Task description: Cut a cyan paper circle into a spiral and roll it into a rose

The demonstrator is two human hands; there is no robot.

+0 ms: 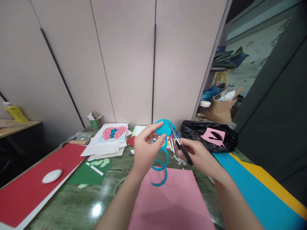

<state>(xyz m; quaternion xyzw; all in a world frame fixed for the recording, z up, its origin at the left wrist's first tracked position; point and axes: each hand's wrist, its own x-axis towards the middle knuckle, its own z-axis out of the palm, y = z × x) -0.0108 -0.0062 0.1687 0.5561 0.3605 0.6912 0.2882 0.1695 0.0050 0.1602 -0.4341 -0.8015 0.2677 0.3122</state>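
My left hand (150,145) pinches a round piece of blue paper (165,127) between thumb and fingers, held up above the table. From that disc a cut blue paper spiral (165,158) dangles in loops over a pink sheet (171,198). In my right hand (198,155) are scissors (183,148) with black handles. Their blades point up and to the left, at the right edge of the blue disc. Part of the spiral is hidden behind my left thumb.
A black plastic bag (185,131) with a pink cutout (214,137) lies back right, beside blue (249,188) and yellow sheets (259,172). Left are white papers (100,148), a green sheet (81,174) with a marker (94,169), and a red sheet (31,179) under a white mouse (52,176).
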